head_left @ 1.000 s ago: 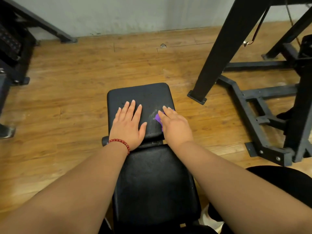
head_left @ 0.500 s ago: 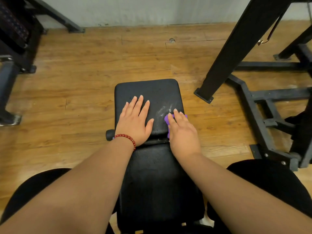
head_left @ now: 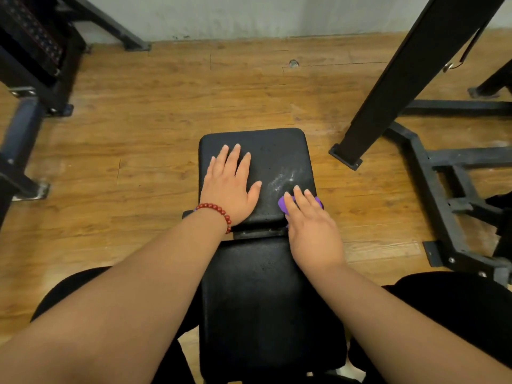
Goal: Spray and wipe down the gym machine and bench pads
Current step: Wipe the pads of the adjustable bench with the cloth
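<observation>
A black bench has a square front pad (head_left: 271, 151) and a longer rear pad (head_left: 266, 300) running toward me. My left hand (head_left: 230, 187), with a red bead bracelet at the wrist, rests flat on the front pad's left half, fingers straight. My right hand (head_left: 310, 225) presses a purple cloth (head_left: 282, 203) onto the pad's near right corner; only the cloth's edges show past the fingers. A wet, whitish smear (head_left: 285, 177) lies on the pad just beyond the cloth. No spray bottle is in view.
A black machine frame (head_left: 415, 79) slants down to a foot (head_left: 345, 159) right of the bench, with its base rails (head_left: 443, 206) along the floor. Another black machine (head_left: 33, 65) stands at the left. Wooden floor (head_left: 138, 148) surrounds the bench, with a wall beyond. My dark-clad knees flank the rear pad.
My right hand has slid the purple cloth toward me and to the right edge of the front pad, leaving the smear exposed. The left hand stays flat. The view has shifted slightly.
</observation>
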